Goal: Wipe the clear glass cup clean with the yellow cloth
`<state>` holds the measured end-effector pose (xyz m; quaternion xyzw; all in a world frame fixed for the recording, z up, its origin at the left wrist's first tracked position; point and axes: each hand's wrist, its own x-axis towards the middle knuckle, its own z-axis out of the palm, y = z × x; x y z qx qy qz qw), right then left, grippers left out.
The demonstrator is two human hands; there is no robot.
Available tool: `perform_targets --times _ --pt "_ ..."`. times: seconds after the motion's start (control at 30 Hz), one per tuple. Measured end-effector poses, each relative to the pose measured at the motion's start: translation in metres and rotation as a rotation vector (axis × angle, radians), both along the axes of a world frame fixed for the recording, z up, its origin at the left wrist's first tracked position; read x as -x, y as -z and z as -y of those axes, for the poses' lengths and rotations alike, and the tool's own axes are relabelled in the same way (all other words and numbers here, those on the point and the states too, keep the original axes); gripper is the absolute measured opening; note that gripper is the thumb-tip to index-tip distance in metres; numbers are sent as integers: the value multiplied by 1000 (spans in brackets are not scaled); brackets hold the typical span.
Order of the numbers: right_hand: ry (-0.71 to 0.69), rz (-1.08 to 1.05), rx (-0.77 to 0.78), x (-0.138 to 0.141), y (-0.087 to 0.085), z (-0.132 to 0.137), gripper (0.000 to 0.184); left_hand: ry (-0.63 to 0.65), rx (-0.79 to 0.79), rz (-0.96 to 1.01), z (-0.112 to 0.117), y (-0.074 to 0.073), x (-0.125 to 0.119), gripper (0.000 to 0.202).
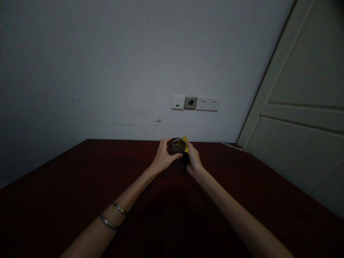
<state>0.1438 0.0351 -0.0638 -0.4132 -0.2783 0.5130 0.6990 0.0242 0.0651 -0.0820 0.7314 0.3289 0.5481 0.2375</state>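
My left hand (163,156) is closed round the side of a small, clear glass dish (175,146) with a wavy rim. Its thumb lies along the near edge and its fingers reach behind. Against the right side of the glass, my right hand (194,156) grips a yellow cloth (186,144). A black part (184,158) hangs below the yellow; whether it belongs to the cloth I cannot tell. Yellow shows through the glass. Both hands are together above the far part of the dark red table (113,165). The right fingertips are hidden behind the cloth.
A pale wall (129,71) stands behind the table, with a row of sockets (208,104) and a grey wall plate (190,103). On the right is a panelled door (303,107). A thin strip (233,147) lies near the table's far right corner.
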Motion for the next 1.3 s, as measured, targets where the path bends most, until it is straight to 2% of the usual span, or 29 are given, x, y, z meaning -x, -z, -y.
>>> perform_targets --times 0.1,0.23,0.37,0.43,0.57,0.63,0.77,0.93,1.0,1.07,1.13,1.2,1.23,1.3 --pt "-20 -1 18 5 0 3 20 36 75 46 1 6 -3 79" --pt "-39 30 56 -5 -1 0 20 205 234 27 2 5 -3 96" --pt "-56 78 75 -27 -2 -10 20 443 336 63 -2 -1 -1 71" --pt "-58 96 67 -34 -2 -14 18 496 359 108 -3 -2 -2 69" --pt "-41 87 40 -29 -3 -14 19 419 333 174 -3 -5 -2 73" --pt "-15 65 15 -19 -4 -10 21 312 249 188 -2 -6 -2 71" --pt "5 34 -13 -2 -5 -1 23 69 104 98 2 -7 0 68" --pt "-20 66 34 -4 -9 3 20 -13 139 -22 0 -2 0 99" --pt "-35 80 44 -8 -9 1 19 22 200 -44 -2 0 -1 107" --pt "-52 86 50 -12 -9 -2 21 119 252 -38 -2 0 0 108" --pt "-68 83 50 -16 -9 -5 24 265 293 -29 0 -2 0 95" --pt "-74 76 45 -21 -8 -7 26 402 309 -19 1 -5 -1 72" --pt "-72 73 42 -23 -8 -8 26 444 312 -9 1 -6 -1 66" --pt "-62 68 36 -24 -7 -9 26 439 305 21 1 -6 -2 70"
